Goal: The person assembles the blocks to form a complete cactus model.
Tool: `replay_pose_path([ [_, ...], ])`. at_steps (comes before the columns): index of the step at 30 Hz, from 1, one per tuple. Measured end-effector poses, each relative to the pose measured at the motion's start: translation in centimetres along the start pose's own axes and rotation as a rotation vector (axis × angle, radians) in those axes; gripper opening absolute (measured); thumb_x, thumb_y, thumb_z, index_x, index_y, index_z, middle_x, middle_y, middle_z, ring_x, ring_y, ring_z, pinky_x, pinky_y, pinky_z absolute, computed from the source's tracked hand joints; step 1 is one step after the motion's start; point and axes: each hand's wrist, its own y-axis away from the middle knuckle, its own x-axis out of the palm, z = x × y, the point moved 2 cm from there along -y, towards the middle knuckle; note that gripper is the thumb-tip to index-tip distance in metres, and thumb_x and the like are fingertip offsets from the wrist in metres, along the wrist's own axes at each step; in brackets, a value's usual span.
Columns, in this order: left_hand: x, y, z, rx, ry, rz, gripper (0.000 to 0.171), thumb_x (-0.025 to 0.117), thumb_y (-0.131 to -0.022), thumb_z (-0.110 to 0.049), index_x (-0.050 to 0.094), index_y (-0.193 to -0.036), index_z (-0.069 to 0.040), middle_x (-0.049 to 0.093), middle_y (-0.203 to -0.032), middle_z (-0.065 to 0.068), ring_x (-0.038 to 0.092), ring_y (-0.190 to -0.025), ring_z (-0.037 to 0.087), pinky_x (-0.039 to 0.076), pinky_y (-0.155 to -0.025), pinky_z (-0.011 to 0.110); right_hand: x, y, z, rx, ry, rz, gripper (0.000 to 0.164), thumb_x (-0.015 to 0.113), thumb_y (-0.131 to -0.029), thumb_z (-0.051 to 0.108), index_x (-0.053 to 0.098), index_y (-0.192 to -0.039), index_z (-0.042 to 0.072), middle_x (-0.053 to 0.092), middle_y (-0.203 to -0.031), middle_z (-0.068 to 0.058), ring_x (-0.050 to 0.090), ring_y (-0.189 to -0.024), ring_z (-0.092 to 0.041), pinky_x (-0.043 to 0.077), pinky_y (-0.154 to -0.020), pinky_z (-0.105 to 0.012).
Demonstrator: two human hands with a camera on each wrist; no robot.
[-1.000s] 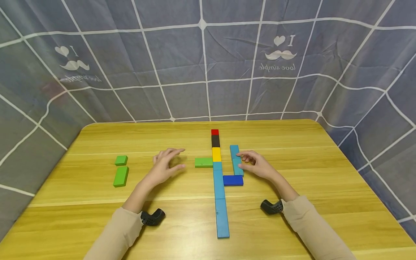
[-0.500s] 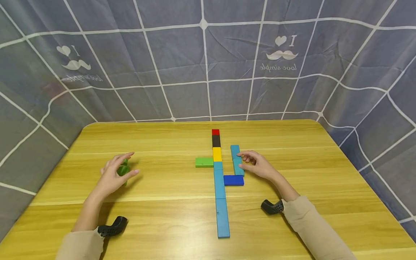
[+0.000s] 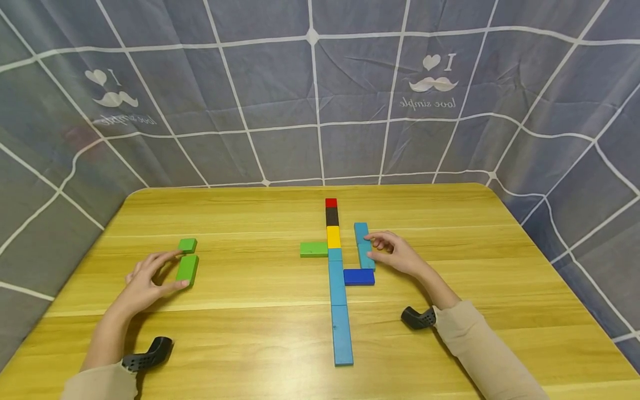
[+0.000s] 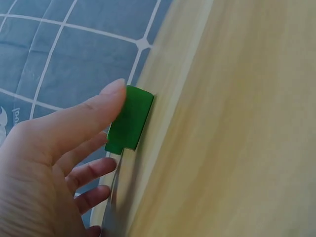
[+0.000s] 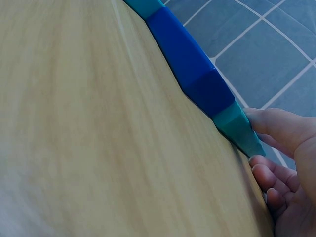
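At the left of the table, my left hand (image 3: 142,280) pinches a long green block (image 3: 187,269) between thumb and index finger, the thumb at its near end. A short green block (image 3: 188,245) lies just beyond it. In the left wrist view the thumb rests on the green block (image 4: 132,118). My right hand (image 3: 400,255) rests beside two light blue blocks (image 3: 366,256), its thumb and index fingertips at their right edge. In the right wrist view the thumb touches the light blue block (image 5: 234,126), next to the dark blue block (image 5: 190,59).
Down the middle of the wooden table (image 3: 260,344) runs a line of red (image 3: 331,203), black (image 3: 332,216), yellow (image 3: 333,237) and light blue blocks (image 3: 342,333). A green block (image 3: 314,249) juts left from it and a dark blue block (image 3: 359,276) right. A grey curtain (image 3: 280,100) hangs behind.
My left hand has moved left from near the middle, over the green blocks, and now pinches the long one. The right hand has stayed where it was.
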Motion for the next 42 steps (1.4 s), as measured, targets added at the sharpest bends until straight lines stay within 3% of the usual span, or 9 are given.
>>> replay_pose_path([
  [4, -0.2, 0.0, 0.2, -0.015, -0.012, 0.052, 0.077, 0.071, -0.077, -0.03, 0.033, -0.139, -0.002, 0.029, -0.131, 0.03, 0.021, -0.112, 0.052, 0.011, -0.08, 0.066, -0.1, 0.3, 1.7, -0.001, -0.012, 0.012, 0.037, 0.062, -0.085, 0.004, 0.053, -0.119, -0.008, 0.049, -0.097, -0.023, 0.041, -0.083, -0.028, 0.034, -0.071, -0.026],
  [10, -0.3, -0.2, 0.3, -0.028, -0.021, 0.09, 0.075, 0.071, -0.077, -0.03, 0.036, -0.136, 0.001, 0.027, -0.132, 0.03, 0.02, -0.113, 0.051, 0.011, -0.08, 0.063, -0.2, 0.4, 2.1, 0.019, -0.013, 0.017, 0.037, 0.061, -0.086, 0.004, 0.053, -0.12, -0.007, 0.049, -0.098, -0.025, 0.042, -0.085, -0.03, 0.034, -0.072, -0.027],
  [14, -0.4, -0.2, 0.4, -0.021, -0.011, 0.088, 0.073, 0.071, -0.077, -0.028, 0.037, -0.134, 0.003, 0.025, -0.132, 0.031, 0.018, -0.113, 0.051, 0.009, -0.08, 0.064, -0.2, 0.3, 1.9, 0.02, -0.02, 0.012, 0.037, 0.062, -0.085, 0.005, 0.053, -0.12, -0.007, 0.048, -0.097, -0.024, 0.041, -0.085, -0.031, 0.033, -0.072, -0.026],
  [21, -0.3, -0.2, 0.4, -0.021, -0.015, 0.069, 0.072, 0.073, -0.076, -0.029, 0.04, -0.132, 0.002, 0.028, -0.131, 0.029, 0.02, -0.113, 0.051, 0.009, -0.081, 0.065, 0.0, -0.3, -1.6, -0.01, 0.001, 0.0, 0.037, 0.065, -0.085, 0.014, 0.057, -0.12, 0.005, 0.05, -0.095, -0.009, 0.042, -0.083, -0.021, 0.035, -0.071, -0.025],
  [31, 0.0, -0.2, 0.0, -0.032, 0.013, 0.003, 0.072, 0.076, -0.073, -0.029, 0.044, -0.13, 0.001, 0.036, -0.128, 0.026, 0.022, -0.115, 0.051, 0.008, -0.085, 0.067, 0.0, -0.3, -1.7, -0.022, -0.006, -0.01, 0.037, 0.065, -0.085, 0.013, 0.057, -0.119, 0.002, 0.05, -0.094, -0.011, 0.042, -0.082, -0.021, 0.035, -0.07, -0.025],
  [35, 0.6, -0.9, -0.9, -0.031, 0.059, -0.015, 0.071, 0.076, -0.073, -0.028, 0.045, -0.129, 0.001, 0.043, -0.122, 0.024, 0.029, -0.111, 0.046, 0.01, -0.088, 0.065, 0.0, -0.3, -1.7, -0.004, -0.004, -0.009, 0.037, 0.066, -0.084, 0.014, 0.057, -0.119, 0.004, 0.05, -0.094, -0.01, 0.042, -0.082, -0.021, 0.035, -0.07, -0.024],
  [42, 3.0, -3.8, -3.4, 0.055, 0.105, -0.07, 0.069, 0.081, -0.068, -0.023, 0.05, -0.124, 0.001, 0.054, -0.107, 0.018, 0.041, -0.098, 0.032, 0.019, -0.087, 0.057, 0.1, -0.3, -1.7, -0.003, 0.001, -0.008, 0.037, 0.066, -0.085, 0.015, 0.057, -0.119, 0.005, 0.049, -0.094, -0.009, 0.042, -0.083, -0.022, 0.035, -0.071, -0.025],
])
